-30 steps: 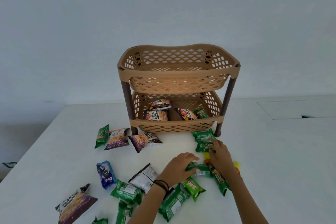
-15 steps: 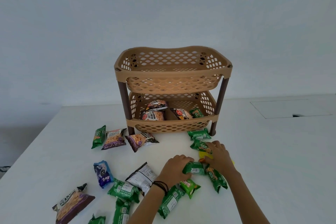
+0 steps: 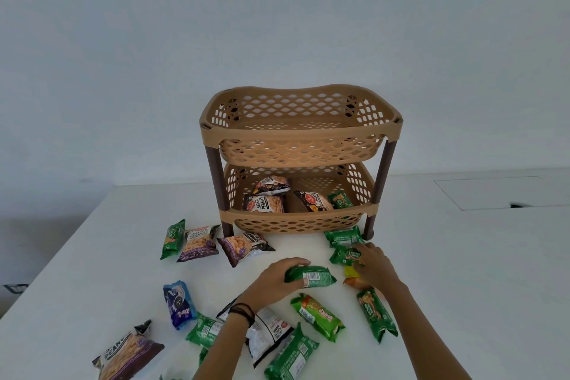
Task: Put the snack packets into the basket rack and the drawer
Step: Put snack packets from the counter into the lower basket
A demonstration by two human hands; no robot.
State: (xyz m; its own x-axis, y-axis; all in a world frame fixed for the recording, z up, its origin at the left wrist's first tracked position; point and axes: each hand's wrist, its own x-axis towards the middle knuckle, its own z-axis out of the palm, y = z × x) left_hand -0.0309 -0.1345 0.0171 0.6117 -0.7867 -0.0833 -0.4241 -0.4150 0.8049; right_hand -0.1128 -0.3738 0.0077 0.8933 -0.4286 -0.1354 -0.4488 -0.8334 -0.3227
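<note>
A tan two-tier basket rack (image 3: 300, 220) stands on the white table (image 3: 462, 271). Its lower tier holds peanut packets (image 3: 265, 203) and a green packet (image 3: 340, 200); the upper tier looks empty. My left hand (image 3: 279, 278) grips a green biscuit packet (image 3: 311, 277) in front of the rack. My right hand (image 3: 374, 267) grips another green packet (image 3: 344, 255) near the rack's right leg, with a yellow packet (image 3: 351, 271) and an orange packet (image 3: 354, 283) under it. No drawer is in view.
Several more packets lie loose: green ones (image 3: 377, 315), (image 3: 317, 316), a blue one (image 3: 179, 304), purple peanut bags (image 3: 197, 243), (image 3: 243, 247), a white bag (image 3: 270, 333). A recessed panel (image 3: 499, 193) sits in the table at far right.
My left hand has closed round the green biscuit packet and raised it a little. My right hand stays on the green packet by the rack. The view has shifted slightly.
</note>
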